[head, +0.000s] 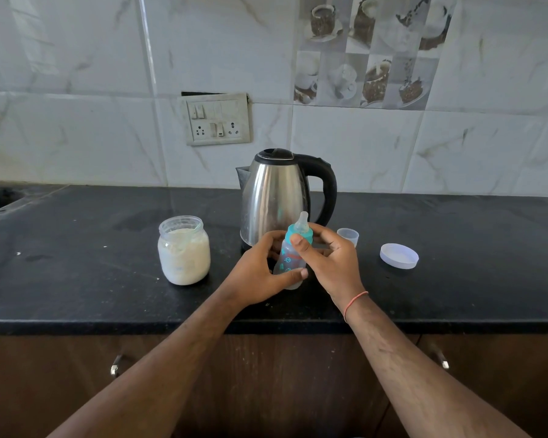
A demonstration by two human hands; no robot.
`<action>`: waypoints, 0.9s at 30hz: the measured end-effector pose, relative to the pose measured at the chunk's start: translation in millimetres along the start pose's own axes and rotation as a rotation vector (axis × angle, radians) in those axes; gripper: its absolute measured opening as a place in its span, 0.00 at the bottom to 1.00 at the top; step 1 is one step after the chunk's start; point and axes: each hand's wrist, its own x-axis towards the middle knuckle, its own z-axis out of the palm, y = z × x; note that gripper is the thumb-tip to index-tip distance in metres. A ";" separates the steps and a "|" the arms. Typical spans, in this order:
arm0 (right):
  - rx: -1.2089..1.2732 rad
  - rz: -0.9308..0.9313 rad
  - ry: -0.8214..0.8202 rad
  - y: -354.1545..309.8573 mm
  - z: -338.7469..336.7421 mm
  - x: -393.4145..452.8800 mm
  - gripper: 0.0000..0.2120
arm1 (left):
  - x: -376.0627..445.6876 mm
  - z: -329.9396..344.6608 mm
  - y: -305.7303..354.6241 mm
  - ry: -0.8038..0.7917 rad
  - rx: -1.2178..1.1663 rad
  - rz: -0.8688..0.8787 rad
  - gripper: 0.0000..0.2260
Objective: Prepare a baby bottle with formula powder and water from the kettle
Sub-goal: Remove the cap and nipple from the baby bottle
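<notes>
A small clear baby bottle (290, 262) with a teal collar and a clear teat is held tilted over the black counter, just in front of the steel kettle (274, 197). My left hand (260, 270) grips the bottle's body from the left. My right hand (328, 257) holds the teal collar, thumb on its front. An open glass jar of white formula powder (184, 254) stands to the left with a scoop handle inside. The bottle's clear cap (348, 236) sits upside down right of the kettle.
The jar's white lid (399, 256) lies upturned on the black counter (76, 279) at the right. A wall socket panel (217, 120) sits on the tiled wall behind. A sink edge shows at far left. Wooden cabinet doors with handles run below the counter.
</notes>
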 end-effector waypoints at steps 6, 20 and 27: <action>-0.022 0.006 0.019 3.6 0.5 1.9 0.18 | 0.1 -1.1 1.5 -0.040 -0.031 0.009 0.30; -0.025 0.020 -0.015 2.0 -0.2 2.0 0.17 | 0.9 -0.9 1.0 -0.009 0.001 -0.004 0.37; -0.014 0.018 -0.015 0.7 0.4 1.9 0.20 | -1.6 -1.9 1.0 -0.050 -0.049 0.007 0.31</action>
